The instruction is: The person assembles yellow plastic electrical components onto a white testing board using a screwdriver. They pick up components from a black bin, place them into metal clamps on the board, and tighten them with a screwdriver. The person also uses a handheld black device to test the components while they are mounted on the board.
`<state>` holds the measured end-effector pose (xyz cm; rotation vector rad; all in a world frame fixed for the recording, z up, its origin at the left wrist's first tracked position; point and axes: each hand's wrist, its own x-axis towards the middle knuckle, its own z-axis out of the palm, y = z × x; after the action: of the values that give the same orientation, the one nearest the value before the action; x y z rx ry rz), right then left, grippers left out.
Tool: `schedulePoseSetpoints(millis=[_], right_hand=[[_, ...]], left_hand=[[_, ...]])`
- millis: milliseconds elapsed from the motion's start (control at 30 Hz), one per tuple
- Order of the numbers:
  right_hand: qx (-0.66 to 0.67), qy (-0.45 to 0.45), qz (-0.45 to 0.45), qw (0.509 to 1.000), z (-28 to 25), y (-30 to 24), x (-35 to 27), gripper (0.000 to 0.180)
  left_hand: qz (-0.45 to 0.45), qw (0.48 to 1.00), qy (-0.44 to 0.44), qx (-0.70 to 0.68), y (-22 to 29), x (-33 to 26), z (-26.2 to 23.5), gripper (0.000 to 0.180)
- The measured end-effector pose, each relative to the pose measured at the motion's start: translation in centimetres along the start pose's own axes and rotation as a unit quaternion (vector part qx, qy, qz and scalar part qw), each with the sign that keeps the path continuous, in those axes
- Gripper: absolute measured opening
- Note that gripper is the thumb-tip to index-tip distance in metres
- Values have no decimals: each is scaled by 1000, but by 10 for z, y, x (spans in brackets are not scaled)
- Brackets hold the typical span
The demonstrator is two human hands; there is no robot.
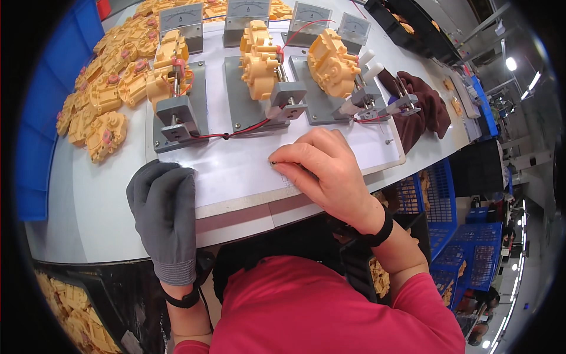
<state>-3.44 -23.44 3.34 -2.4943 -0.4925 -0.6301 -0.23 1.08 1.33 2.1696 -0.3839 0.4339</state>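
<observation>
My right hand (330,174), bare with a black wristband, hovers over the front of a white paper-covered board (236,171). Its thumb and index finger pinch a tiny dark piece (273,163), too small to name. Beside the board's front left corner is my left hand (162,206) in a grey knit glove, fingers curled together; whatever they may hold is hidden. Beyond my hands stand three grey test fixtures, each bearing a yellow plastic gear housing: the left housing (168,71), the middle housing (259,65) and the right housing (334,63). A red and black wire (236,131) links the fixtures.
Several analog meters (247,15) line the back of the board. Yellow housings (106,88) are heaped at the left, by a blue bin (38,135). A brown cloth (424,106) lies right of the fixtures. Blue crates (454,248) stand lower right.
</observation>
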Motion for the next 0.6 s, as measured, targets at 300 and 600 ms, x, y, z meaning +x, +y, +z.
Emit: schedulePoseSetpoints(millis=[300, 600], right_hand=[[-11, 15, 3, 1000, 2, -1, -1, 11], [-27, 19, 5, 999, 4, -2, -1, 10]], left_hand=[[-1, 1000, 1, -3, 0, 0, 1, 13], [-12, 1000, -4, 8, 3, 3, 0, 12]])
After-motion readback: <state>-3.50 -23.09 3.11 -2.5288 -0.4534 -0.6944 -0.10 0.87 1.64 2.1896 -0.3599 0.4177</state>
